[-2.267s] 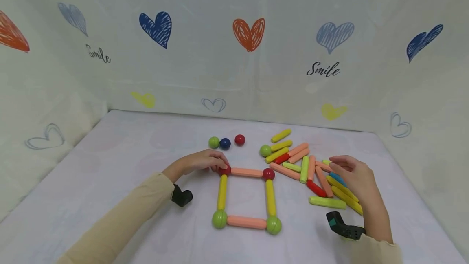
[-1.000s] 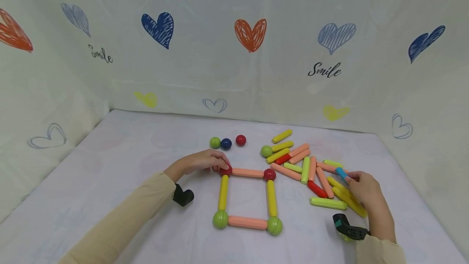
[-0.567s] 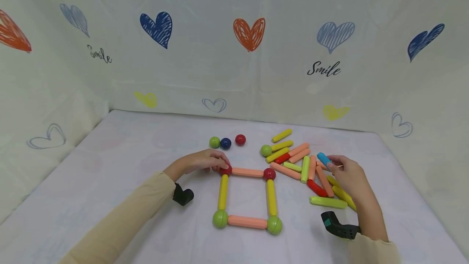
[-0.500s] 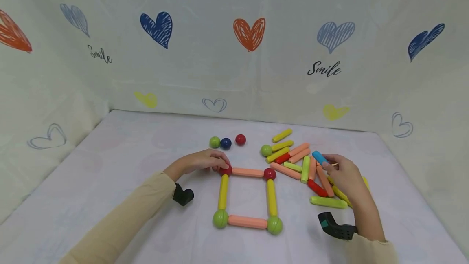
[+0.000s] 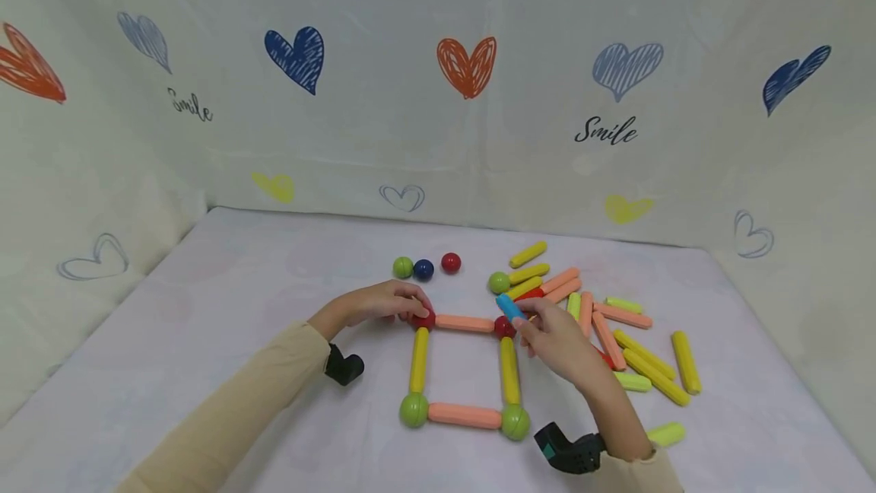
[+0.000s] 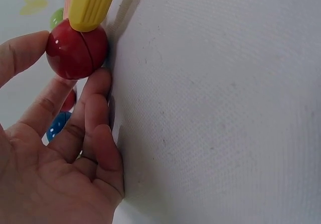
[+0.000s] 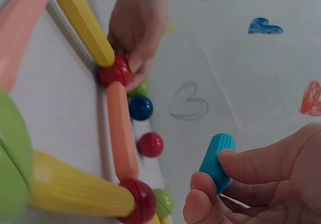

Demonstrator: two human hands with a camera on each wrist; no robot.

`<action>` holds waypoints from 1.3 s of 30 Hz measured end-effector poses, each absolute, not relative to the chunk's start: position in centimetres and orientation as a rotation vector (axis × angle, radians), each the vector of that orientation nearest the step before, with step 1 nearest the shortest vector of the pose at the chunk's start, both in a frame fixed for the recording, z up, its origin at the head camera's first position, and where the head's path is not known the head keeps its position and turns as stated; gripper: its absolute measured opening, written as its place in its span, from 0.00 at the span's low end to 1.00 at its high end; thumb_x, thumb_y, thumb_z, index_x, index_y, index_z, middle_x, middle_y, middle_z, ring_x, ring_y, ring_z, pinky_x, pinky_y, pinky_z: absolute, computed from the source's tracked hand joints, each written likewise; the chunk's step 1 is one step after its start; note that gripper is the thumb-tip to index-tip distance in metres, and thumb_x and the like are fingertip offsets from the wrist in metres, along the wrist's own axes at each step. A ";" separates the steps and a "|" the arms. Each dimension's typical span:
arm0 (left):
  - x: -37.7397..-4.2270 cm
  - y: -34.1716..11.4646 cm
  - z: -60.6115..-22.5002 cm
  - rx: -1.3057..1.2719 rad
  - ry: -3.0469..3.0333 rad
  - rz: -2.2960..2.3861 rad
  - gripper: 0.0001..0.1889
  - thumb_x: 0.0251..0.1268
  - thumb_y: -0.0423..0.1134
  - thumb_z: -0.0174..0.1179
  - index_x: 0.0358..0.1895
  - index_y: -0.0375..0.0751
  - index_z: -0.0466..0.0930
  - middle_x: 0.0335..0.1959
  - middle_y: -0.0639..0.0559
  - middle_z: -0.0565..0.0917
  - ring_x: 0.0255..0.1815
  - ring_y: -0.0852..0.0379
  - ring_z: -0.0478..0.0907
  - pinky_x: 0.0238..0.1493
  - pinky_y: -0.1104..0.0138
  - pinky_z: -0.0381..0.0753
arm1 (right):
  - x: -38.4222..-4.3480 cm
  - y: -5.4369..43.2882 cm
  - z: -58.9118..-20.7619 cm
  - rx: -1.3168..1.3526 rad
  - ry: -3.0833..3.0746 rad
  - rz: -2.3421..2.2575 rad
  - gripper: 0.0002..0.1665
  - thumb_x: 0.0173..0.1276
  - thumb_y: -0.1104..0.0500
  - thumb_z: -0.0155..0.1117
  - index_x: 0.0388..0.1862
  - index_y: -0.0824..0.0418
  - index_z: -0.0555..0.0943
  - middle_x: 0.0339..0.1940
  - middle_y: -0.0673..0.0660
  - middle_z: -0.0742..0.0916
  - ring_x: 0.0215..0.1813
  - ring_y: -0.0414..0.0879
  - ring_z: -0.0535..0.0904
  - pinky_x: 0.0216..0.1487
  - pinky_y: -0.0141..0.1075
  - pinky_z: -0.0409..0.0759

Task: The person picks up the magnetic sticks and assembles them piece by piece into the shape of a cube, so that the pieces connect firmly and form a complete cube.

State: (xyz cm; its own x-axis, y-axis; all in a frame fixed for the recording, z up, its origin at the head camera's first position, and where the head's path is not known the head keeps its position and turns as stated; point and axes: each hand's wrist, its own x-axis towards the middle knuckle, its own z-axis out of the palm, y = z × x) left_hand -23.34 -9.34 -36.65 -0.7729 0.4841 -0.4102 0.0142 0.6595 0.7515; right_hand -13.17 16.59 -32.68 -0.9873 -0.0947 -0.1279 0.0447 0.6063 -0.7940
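A square of rods and balls lies on the table: two salmon rods (image 5: 465,415), two yellow rods (image 5: 419,361), two green balls (image 5: 414,410) in front and two red balls behind. My left hand (image 5: 376,301) pinches the back left red ball (image 6: 75,50) between thumb and fingers. My right hand (image 5: 557,337) pinches a short blue rod (image 7: 218,161) between thumb and fingertips. In the head view the blue rod (image 5: 509,307) appears just over the back right red ball (image 5: 505,327), partly covering it; in the right wrist view it is apart from the square.
Behind the square sit a loose green ball (image 5: 402,268), a dark blue ball (image 5: 423,270) and a red ball (image 5: 451,262). On the right lie several loose rods, among them a yellow rod (image 5: 686,362). A green ball (image 5: 499,282) touches a yellow rod.
My right hand has taken the blue rod from the pile on the right and carried it left to the square's back right corner. My left hand stays on its red ball.
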 end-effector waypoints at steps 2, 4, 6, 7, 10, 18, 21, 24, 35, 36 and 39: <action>-23.3 -9.4 -36.7 0.394 2.268 1.024 0.12 0.63 0.46 0.56 0.46 0.47 0.80 0.37 0.53 0.79 0.39 0.57 0.72 0.39 0.69 0.70 | -13.0 15.4 -33.2 -0.061 2.630 -1.339 0.19 0.69 0.61 0.55 0.56 0.68 0.71 0.27 0.59 0.79 0.25 0.46 0.72 0.28 0.31 0.74; -23.3 -9.4 -36.7 0.390 2.272 1.019 0.12 0.63 0.46 0.56 0.46 0.47 0.80 0.36 0.53 0.79 0.38 0.56 0.72 0.39 0.69 0.71 | -12.9 14.3 -33.8 -0.090 2.589 -1.349 0.18 0.69 0.60 0.55 0.54 0.67 0.73 0.25 0.58 0.78 0.23 0.45 0.71 0.25 0.30 0.73; -23.3 -9.4 -36.7 0.388 2.275 1.016 0.12 0.63 0.46 0.56 0.46 0.47 0.80 0.36 0.53 0.79 0.38 0.56 0.72 0.39 0.69 0.71 | -12.8 13.4 -34.3 -0.107 2.554 -1.349 0.17 0.69 0.59 0.56 0.52 0.66 0.74 0.24 0.57 0.78 0.22 0.44 0.70 0.23 0.30 0.70; -23.3 -9.4 -36.7 0.387 2.276 1.014 0.12 0.63 0.46 0.56 0.46 0.47 0.80 0.36 0.53 0.79 0.38 0.56 0.72 0.39 0.69 0.71 | -12.8 12.9 -34.6 -0.117 2.540 -1.347 0.17 0.69 0.58 0.56 0.52 0.66 0.74 0.24 0.57 0.78 0.21 0.43 0.70 0.23 0.29 0.69; -23.3 -9.4 -36.7 0.396 2.273 1.011 0.13 0.63 0.46 0.55 0.46 0.47 0.80 0.36 0.53 0.79 0.38 0.56 0.72 0.39 0.69 0.71 | -12.6 11.7 -35.2 -0.136 2.524 -1.341 0.18 0.69 0.56 0.56 0.52 0.66 0.73 0.23 0.54 0.77 0.22 0.43 0.69 0.23 0.29 0.66; -23.2 -9.3 -36.6 0.404 2.255 1.030 0.13 0.63 0.46 0.55 0.46 0.46 0.80 0.35 0.53 0.79 0.37 0.56 0.71 0.37 0.70 0.70 | -12.4 9.9 -36.4 -0.168 2.613 -1.299 0.20 0.69 0.57 0.55 0.55 0.68 0.72 0.20 0.52 0.74 0.21 0.42 0.66 0.21 0.26 0.62; -23.2 -9.3 -36.5 0.403 2.252 1.038 0.12 0.63 0.46 0.55 0.46 0.46 0.80 0.35 0.53 0.78 0.37 0.56 0.71 0.36 0.70 0.69 | -12.4 9.5 -36.6 -0.154 2.639 -1.287 0.21 0.68 0.58 0.56 0.56 0.68 0.71 0.20 0.52 0.73 0.20 0.42 0.66 0.21 0.26 0.63; -23.1 -9.4 -36.5 0.400 2.255 1.039 0.12 0.63 0.46 0.55 0.45 0.46 0.80 0.34 0.53 0.78 0.37 0.56 0.71 0.36 0.70 0.69 | -12.4 9.2 -36.7 -0.152 2.674 -1.272 0.21 0.68 0.59 0.57 0.56 0.68 0.72 0.19 0.52 0.73 0.19 0.42 0.66 0.21 0.25 0.64; -23.3 -9.3 -36.6 0.398 2.261 1.036 0.12 0.63 0.45 0.55 0.45 0.45 0.80 0.34 0.52 0.78 0.37 0.56 0.71 0.37 0.70 0.70 | -12.4 9.0 -36.9 -0.191 2.715 -1.240 0.19 0.67 0.60 0.58 0.54 0.65 0.74 0.21 0.52 0.76 0.22 0.41 0.69 0.24 0.27 0.69; -23.3 -9.3 -36.6 0.398 2.261 1.037 0.12 0.63 0.45 0.56 0.45 0.45 0.80 0.35 0.52 0.78 0.37 0.56 0.71 0.37 0.70 0.70 | -12.5 9.1 -36.9 -0.198 2.710 -1.239 0.18 0.67 0.60 0.58 0.54 0.65 0.73 0.22 0.52 0.76 0.22 0.42 0.70 0.24 0.27 0.69; -23.4 -9.4 -36.7 0.406 2.259 1.034 0.13 0.63 0.45 0.55 0.46 0.45 0.80 0.35 0.52 0.78 0.37 0.56 0.72 0.38 0.70 0.71 | -12.5 9.2 -36.9 -0.216 2.693 -1.237 0.18 0.68 0.60 0.57 0.55 0.64 0.73 0.24 0.52 0.76 0.23 0.42 0.70 0.25 0.28 0.71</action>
